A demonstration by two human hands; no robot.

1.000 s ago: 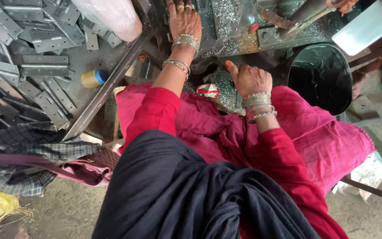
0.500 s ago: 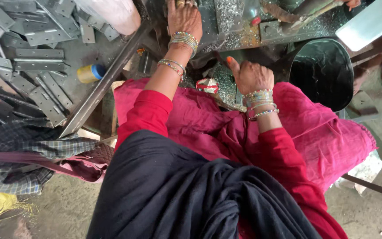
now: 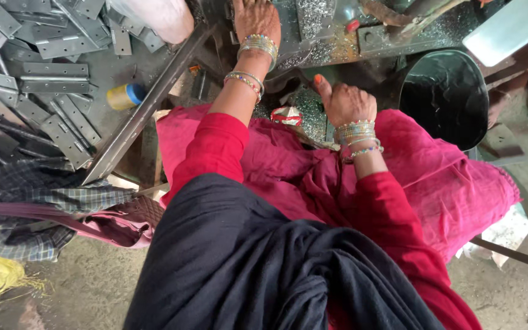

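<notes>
Head view looked straight down on a seated person in red sleeves and a dark shawl. The left hand (image 3: pixel 256 18) reached up to the grimy machine bed (image 3: pixel 337 43) at the top centre of the frame; its fingers ran off the top edge, so I could not tell whether it gripped anything. The right hand (image 3: pixel 344 101) sat lower, just right of centre, curled into a loose fist with the thumb up, and what it held, if anything, was hidden. A large heap of grey metal hinges (image 3: pixel 38 91) lay in the upper left, beside a long steel bar (image 3: pixel 148 107). Metal shavings (image 3: pixel 313 15) littered the bed, suggesting work was well underway; a black bucket (image 3: pixel 444 98) stood at upper right.
</notes>
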